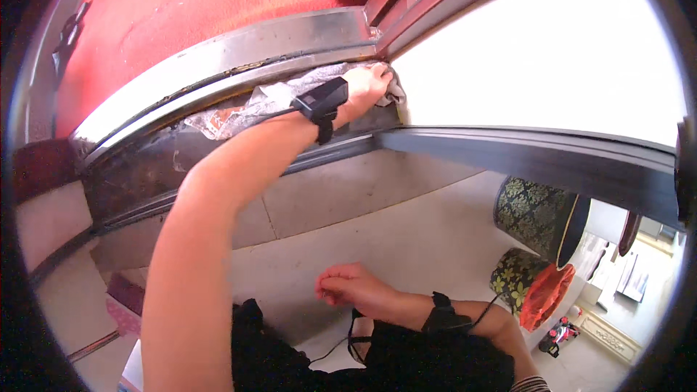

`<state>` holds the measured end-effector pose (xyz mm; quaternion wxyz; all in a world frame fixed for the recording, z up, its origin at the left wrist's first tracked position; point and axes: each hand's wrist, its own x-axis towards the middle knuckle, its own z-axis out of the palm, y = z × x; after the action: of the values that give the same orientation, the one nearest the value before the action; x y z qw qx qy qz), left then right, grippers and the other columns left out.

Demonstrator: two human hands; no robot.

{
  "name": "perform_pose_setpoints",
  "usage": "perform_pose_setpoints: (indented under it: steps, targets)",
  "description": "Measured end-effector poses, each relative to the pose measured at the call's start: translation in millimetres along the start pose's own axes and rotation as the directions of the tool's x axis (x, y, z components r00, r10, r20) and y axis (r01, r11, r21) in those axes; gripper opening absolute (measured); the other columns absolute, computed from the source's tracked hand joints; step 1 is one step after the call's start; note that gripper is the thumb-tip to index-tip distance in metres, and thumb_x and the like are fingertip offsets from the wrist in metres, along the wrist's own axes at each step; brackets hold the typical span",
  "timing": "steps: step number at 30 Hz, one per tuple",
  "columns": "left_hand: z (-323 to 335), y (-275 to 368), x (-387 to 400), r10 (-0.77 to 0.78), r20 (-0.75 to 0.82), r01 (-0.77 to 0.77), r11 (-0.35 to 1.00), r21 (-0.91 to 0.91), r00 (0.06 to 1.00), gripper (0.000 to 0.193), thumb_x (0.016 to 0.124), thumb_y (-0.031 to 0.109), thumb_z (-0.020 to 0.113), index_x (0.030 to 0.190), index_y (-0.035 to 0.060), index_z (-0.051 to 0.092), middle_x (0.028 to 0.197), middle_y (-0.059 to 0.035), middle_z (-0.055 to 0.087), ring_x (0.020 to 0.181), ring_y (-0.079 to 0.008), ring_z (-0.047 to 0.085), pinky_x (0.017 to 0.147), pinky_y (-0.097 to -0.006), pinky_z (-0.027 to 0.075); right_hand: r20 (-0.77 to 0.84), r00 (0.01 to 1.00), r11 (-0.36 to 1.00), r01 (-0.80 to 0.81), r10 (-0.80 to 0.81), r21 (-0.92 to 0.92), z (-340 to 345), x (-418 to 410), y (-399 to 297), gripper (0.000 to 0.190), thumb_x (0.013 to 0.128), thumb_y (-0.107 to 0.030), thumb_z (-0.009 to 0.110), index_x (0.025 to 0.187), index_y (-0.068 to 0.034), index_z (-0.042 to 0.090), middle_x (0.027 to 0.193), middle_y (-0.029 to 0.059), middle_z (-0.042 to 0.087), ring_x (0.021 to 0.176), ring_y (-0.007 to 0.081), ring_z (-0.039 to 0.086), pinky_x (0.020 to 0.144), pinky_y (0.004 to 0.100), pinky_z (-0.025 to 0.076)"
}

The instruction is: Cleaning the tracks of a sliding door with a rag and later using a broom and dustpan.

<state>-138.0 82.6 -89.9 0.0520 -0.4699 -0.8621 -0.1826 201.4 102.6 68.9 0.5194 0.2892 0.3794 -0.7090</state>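
My left hand reaches forward to the far end of a doorway threshold. It grips a bunched end of a grey cloth, which trails leftward along the dark sill and shows an orange-brown patch at its left end. Beside the cloth runs a worn metal threshold strip. My right hand hangs over the pale tiled floor, fingers curled in, with nothing visible in it. Both wrists wear black strapped devices.
A red mat lies beyond the threshold. A dark-edged door stands at the right. Near it are a dark patterned bin, a smaller flowered bin with a red liner, and a toy vehicle. A pink box sits lower left.
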Motion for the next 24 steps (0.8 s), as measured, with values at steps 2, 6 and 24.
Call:
perform_pose_setpoints:
  steps: [2, 6, 24]
  targets:
    - [5, 11, 15, -0.12, -0.092, 0.117, 0.992, -0.043, 0.988, 0.02, 0.088, 0.012, 0.063, 0.106, 0.004, 0.066, 0.11, -0.0156, 0.067, 0.092, -0.0354, 0.073, 0.076, -0.0434, 0.06, -0.021, 1.0, 1.0, 0.015, -0.015, 0.011, 0, -1, -1, 0.019, 0.104, -0.024, 0.059, 0.104, -0.009, 0.071, 0.095, -0.0007, 0.072, 0.075, 0.0088, 0.062, 0.067, 0.0252, 0.049]
    - [7, 26, 22, -0.239, -0.251, 0.206, 0.967, -0.152, 0.938, 0.018, 0.084, 0.013, 0.068, 0.1, 0.0064, 0.066, 0.105, -0.0142, 0.067, 0.092, -0.0379, 0.072, 0.077, -0.0483, 0.059, -0.002, 0.999, 0.999, -0.035, 0.035, 0.02, -3, 0, 2, 0.018, 0.105, -0.022, 0.058, 0.104, -0.009, 0.07, 0.097, -0.0003, 0.071, 0.078, 0.0079, 0.062, 0.07, 0.0243, 0.049]
    - [-84, 55, 26, -0.266, -0.196, -0.071, 0.418, -0.906, 0.944, 0.025, 0.078, 0.018, 0.085, 0.099, 0.0036, 0.08, 0.089, -0.0091, 0.074, 0.083, -0.0153, 0.065, 0.078, -0.0377, 0.051, 0.012, 0.998, 0.995, -0.058, 0.057, 0.079, 1, 7, 14, 0.018, 0.107, -0.02, 0.055, 0.108, -0.007, 0.068, 0.098, 0.0018, 0.069, 0.081, 0.0089, 0.061, 0.073, 0.0249, 0.051]
